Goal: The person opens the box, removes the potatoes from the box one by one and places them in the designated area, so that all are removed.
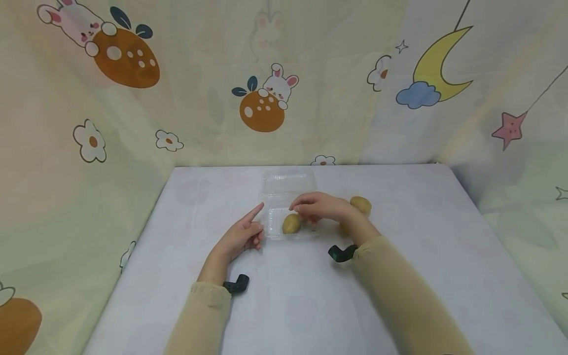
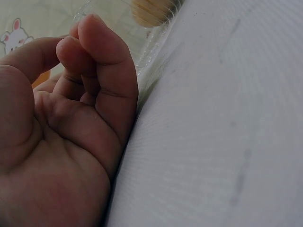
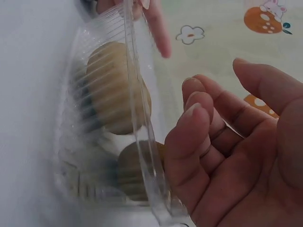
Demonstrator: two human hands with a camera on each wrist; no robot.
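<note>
A clear plastic clamshell container (image 1: 274, 222) lies on the table with its lid folded back. Through its ribbed wall, the right wrist view shows two tan potatoes, one larger potato (image 3: 111, 87) and a lower potato (image 3: 135, 172) partly behind the rim. Only one potato (image 1: 291, 224) shows inside in the head view; my right hand covers the rest. At the container's left edge, my left hand (image 1: 239, 239) pinches the rim, index finger stretched out along the side. My right hand (image 1: 324, 206) hovers over the container's right part, fingers loosely bent, nothing in them.
Right of the container, a potato (image 1: 361, 204) sits beyond my right forearm, and another potato (image 1: 343, 229) is mostly hidden by that arm. The lid (image 1: 288, 182) lies toward the table's back edge. A patterned cloth (image 1: 199, 98) hangs behind the white table (image 1: 293, 305).
</note>
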